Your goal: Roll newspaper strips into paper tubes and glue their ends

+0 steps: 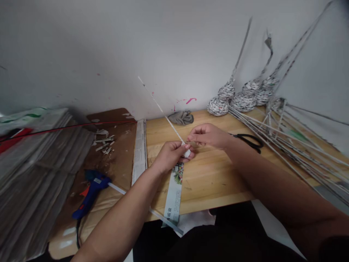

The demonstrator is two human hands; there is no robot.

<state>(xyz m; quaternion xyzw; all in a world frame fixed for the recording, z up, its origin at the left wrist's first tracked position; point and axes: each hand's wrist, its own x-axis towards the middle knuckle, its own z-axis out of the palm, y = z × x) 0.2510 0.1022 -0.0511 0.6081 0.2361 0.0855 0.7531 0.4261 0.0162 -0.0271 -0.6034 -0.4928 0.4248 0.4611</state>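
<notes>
My left hand (pixel 174 154) is closed on a paper strip (pixel 174 193), whose printed, flat end hangs down over the table's front edge. From the fingers a thin rolled paper stick (pixel 160 109) rises up and to the left toward the wall. My right hand (pixel 205 135) is just right of the left one, its thumb and forefinger pinched close to the rolled part. What lies between the right fingertips is too small to make out.
A blue glue gun (pixel 94 191) with a glue stick lies left, beside stacked newspaper (pixel 40 174) and paper strips (pixel 139 149). A grey glove (pixel 181 118) is at the wall. Black scissors (pixel 252 141), woven paper gourds (pixel 218 106) and long paper sticks (pixel 294 156) are right.
</notes>
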